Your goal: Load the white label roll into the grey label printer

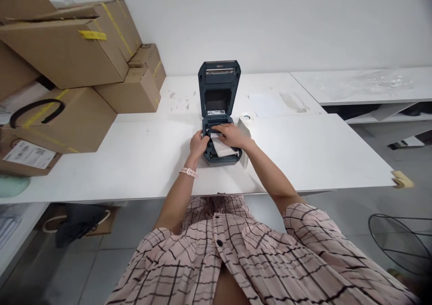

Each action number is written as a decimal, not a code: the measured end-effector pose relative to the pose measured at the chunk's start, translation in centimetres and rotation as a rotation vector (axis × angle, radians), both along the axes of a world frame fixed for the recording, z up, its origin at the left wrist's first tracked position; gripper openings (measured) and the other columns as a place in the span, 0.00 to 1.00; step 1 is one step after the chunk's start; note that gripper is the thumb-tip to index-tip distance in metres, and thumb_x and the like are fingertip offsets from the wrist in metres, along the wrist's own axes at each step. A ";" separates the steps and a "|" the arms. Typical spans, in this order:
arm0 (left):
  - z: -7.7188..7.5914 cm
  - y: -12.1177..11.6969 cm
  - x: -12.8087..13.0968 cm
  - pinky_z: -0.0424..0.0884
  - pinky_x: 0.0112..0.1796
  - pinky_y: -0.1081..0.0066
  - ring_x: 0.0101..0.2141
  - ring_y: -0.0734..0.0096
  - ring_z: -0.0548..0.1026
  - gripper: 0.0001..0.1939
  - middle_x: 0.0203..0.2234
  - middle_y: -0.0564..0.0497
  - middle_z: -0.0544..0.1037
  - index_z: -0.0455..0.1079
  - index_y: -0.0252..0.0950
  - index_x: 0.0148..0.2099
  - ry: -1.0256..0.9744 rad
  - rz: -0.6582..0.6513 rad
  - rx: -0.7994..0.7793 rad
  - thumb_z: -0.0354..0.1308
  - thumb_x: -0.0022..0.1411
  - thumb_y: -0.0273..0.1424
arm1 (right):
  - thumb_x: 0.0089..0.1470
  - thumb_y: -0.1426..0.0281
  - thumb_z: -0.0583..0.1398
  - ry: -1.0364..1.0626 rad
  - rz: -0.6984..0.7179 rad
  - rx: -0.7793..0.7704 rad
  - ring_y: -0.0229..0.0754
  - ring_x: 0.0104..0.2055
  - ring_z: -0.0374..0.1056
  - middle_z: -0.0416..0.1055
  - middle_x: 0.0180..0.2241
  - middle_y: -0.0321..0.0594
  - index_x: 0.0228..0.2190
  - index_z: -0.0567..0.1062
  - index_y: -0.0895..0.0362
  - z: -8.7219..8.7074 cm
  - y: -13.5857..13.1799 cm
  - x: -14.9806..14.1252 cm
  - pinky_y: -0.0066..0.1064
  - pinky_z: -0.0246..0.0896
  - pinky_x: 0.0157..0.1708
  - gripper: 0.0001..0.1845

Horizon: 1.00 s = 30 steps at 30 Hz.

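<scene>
A dark label printer (219,81) stands on the white table with its lid raised. White label paper (222,148) lies across the open bay and reaches towards the front edge. My left hand (198,144) is closed on the printer's left side, thumb at the rim of the bay; its other fingers are partly hidden. From the right, my right hand (232,135) reaches into the bay, fingers bent over the upper part of the paper. Their tips are hard to make out. A curved white strip (245,156) hangs beside the printer's right side.
Cardboard boxes (101,48) are stacked on the left, with a black curved handle (37,109) in front. A white sheet (265,104) lies right of the printer. Clear plastic (371,82) rests on the far-right surface. Tan padding (402,179) covers the table's right corner.
</scene>
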<state>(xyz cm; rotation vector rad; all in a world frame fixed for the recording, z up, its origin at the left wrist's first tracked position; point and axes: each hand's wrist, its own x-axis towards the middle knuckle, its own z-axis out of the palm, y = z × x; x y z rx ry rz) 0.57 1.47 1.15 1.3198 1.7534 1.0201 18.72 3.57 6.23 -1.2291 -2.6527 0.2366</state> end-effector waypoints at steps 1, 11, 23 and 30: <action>-0.1 -0.1 0.0 0.66 0.34 0.69 0.30 0.65 0.74 0.23 0.26 0.52 0.76 0.76 0.36 0.54 -0.009 0.003 0.005 0.57 0.56 0.31 | 0.59 0.79 0.57 0.075 0.003 0.016 0.56 0.58 0.72 0.76 0.57 0.49 0.59 0.72 0.59 -0.3 -1.1 0.4 0.49 0.66 0.58 0.27; -0.8 0.0 0.2 0.69 0.37 0.67 0.35 0.62 0.77 0.27 0.37 0.47 0.80 0.75 0.37 0.56 -0.115 0.054 0.010 0.65 0.53 0.38 | 0.72 0.68 0.51 0.421 -0.054 0.151 0.52 0.66 0.67 0.74 0.61 0.46 0.56 0.77 0.53 -4.8 -11.0 2.1 0.55 0.63 0.66 0.19; -0.4 -0.3 0.6 0.73 0.44 0.66 0.46 0.60 0.78 0.31 0.52 0.40 0.78 0.71 0.35 0.59 -0.433 -0.005 -0.003 0.68 0.53 0.35 | 0.71 0.68 0.52 0.495 -0.027 0.129 0.51 0.65 0.69 0.75 0.60 0.45 0.54 0.77 0.53 -4.8 -10.6 2.5 0.55 0.63 0.65 0.18; -0.4 -0.4 0.6 0.74 0.43 0.67 0.45 0.61 0.78 0.32 0.51 0.41 0.78 0.70 0.36 0.60 -0.477 0.007 -0.025 0.69 0.53 0.34 | 0.71 0.69 0.53 0.522 -0.020 0.132 0.51 0.65 0.69 0.76 0.59 0.46 0.53 0.78 0.53 -4.7 -10.6 2.6 0.54 0.64 0.65 0.17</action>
